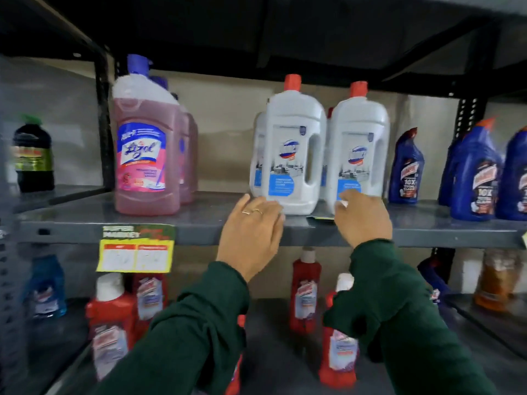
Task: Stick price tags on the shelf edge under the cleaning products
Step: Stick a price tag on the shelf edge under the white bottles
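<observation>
Here's the grey metal shelf [199, 212] running wide across your view, and its front edge [199, 233] is where the work goes. At the left, the pink floor cleaner [145, 155] already has a yellow price tag [135, 249] hanging from the edge below it. In the middle stand the two white jugs [288, 149], nothing on the edge under them yet. Blue bottles [473, 169] sit at the right.

Your left hand [251, 232] is spread loosely, fingers curled over the edge just below the left jug, gripping nothing I can make out. Your right hand [362, 215] is up on the shelf top near the right jug's base, fingers bent toward a dark tag [320, 216] lying flat there between your hands; whether it's pinched yet, I can't tell.

So, my read: you're fetching the next tag. Slide it toward the near lip and lift it by a corner. Centre it under the jugs, level it with the hung tag's top, then press from the middle outward. Mind your knuckles against that right jug.
</observation>
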{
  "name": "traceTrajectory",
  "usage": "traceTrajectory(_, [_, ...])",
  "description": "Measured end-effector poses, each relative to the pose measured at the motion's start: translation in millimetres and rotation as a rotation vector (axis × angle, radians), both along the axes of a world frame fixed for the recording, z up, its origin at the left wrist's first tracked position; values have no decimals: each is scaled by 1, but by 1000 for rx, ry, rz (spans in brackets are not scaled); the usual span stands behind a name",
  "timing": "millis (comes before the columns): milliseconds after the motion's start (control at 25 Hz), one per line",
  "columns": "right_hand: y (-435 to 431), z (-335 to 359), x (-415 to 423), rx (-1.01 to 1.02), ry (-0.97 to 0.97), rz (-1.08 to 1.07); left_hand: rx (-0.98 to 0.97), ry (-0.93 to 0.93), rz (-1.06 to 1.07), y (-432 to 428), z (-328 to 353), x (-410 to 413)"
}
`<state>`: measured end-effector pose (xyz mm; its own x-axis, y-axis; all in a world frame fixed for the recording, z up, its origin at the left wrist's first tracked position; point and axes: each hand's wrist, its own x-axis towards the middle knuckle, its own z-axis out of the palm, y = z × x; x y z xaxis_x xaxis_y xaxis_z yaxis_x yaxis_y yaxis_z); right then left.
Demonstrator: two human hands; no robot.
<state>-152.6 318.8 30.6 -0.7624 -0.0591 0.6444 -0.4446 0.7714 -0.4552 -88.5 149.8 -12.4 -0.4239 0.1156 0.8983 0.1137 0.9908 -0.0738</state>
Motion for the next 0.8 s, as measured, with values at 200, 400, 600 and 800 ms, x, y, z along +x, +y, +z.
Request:
traceTrajectory(200, [41,-4,-39,144,-213,96,-15,-91,98,68,-5,-41])
traceTrajectory(400, [51,-7,-51,275,-170,195,-105,-79,243,74,-10,-47])
traceTrajectory(600, [55,-6,-47,-17,-159,346,-124,-14,184,78,-13,-46])
traceTrajectory(800, [56,-15,-42,-484,-112,481,78,-79,174,77,-11,-46])
